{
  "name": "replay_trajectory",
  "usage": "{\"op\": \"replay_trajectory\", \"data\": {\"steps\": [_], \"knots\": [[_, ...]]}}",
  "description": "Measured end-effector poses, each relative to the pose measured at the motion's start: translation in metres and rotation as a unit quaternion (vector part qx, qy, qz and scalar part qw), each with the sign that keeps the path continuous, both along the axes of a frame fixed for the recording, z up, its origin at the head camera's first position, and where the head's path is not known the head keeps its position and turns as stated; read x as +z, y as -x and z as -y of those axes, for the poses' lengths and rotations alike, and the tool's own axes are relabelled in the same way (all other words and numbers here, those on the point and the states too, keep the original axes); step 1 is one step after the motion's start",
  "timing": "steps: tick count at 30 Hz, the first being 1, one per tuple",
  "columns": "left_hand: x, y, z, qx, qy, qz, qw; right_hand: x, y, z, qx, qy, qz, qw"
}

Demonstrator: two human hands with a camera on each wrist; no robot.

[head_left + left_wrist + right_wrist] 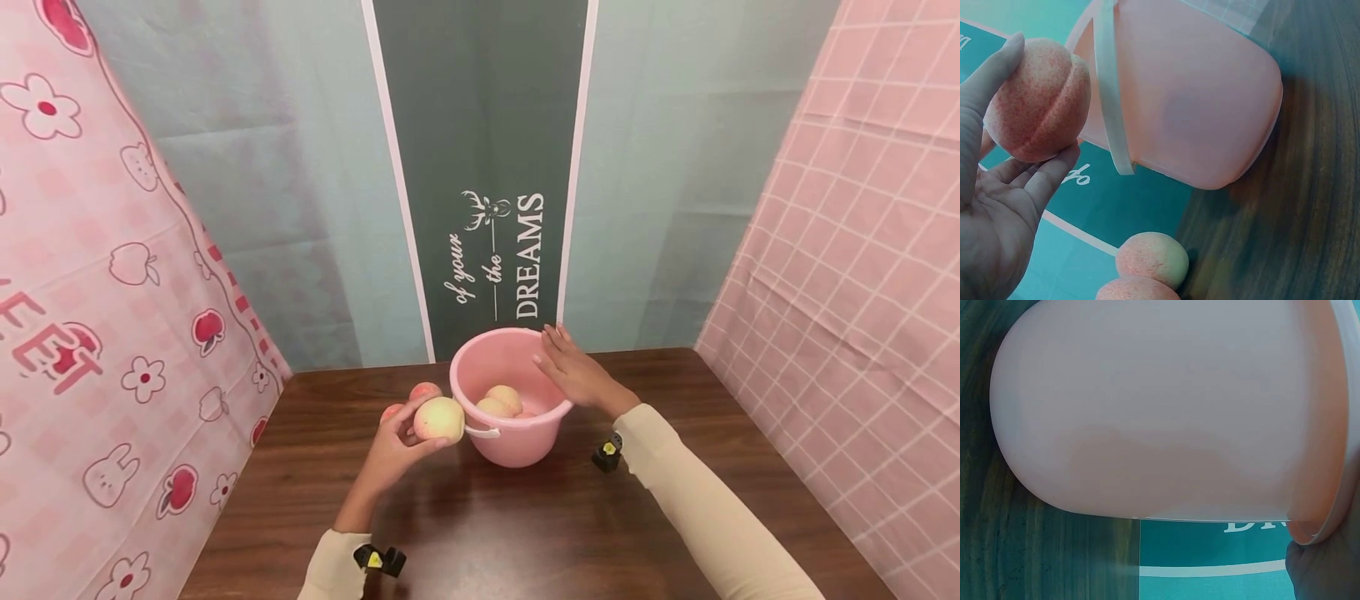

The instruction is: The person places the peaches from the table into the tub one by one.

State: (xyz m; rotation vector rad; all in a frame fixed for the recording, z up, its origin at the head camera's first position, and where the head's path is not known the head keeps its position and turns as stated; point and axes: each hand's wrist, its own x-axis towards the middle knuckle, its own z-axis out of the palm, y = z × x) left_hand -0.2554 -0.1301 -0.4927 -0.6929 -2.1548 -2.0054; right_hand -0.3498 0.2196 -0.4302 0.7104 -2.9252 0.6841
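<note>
My left hand [392, 457] grips a peach [439, 419], thumb on one side and fingers on the other, just left of the bucket's rim. The pink bucket [517, 448] stands upright on the table, with several peaches [498, 403] inside. Its white handle [1110, 94] hangs down on the side toward the held peach. My right hand [587, 377] rests on the bucket's right rim with its fingers extended. Behind my left hand, partly hidden in the head view, are two more peaches; the left wrist view shows them as one peach [1154, 259] beside another peach [1138, 290].
The dark wooden table [480, 542] runs back to a green and blue cloth backdrop [480, 125]. A pink patterned cloth [150, 292] hangs on the left, and a pink checked cloth [847, 275] on the right.
</note>
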Motion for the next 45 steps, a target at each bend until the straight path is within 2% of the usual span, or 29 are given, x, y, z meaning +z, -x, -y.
{"op": "replay_trajectory", "data": {"steps": [7,22,31,36,45], "knots": [[0.009,0.0,0.001,0.009,0.012,-0.023,0.9996,-0.002,0.001,0.0,0.004,0.001,-0.006,1.0],[0.03,0.007,-0.007,0.005,0.031,-0.034,0.9989,-0.003,0.002,-0.002,0.005,0.001,-0.009,1.0],[0.036,0.012,-0.013,-0.001,0.041,-0.044,0.9982,-0.003,0.003,-0.003,0.008,-0.001,-0.011,1.0],[0.039,0.014,-0.016,0.003,0.043,-0.039,0.9983,-0.001,0.001,-0.003,0.007,0.003,-0.01,1.0],[0.046,0.016,-0.022,0.029,0.068,-0.003,0.9973,-0.002,0.002,-0.001,0.004,0.002,-0.001,1.0]]}}
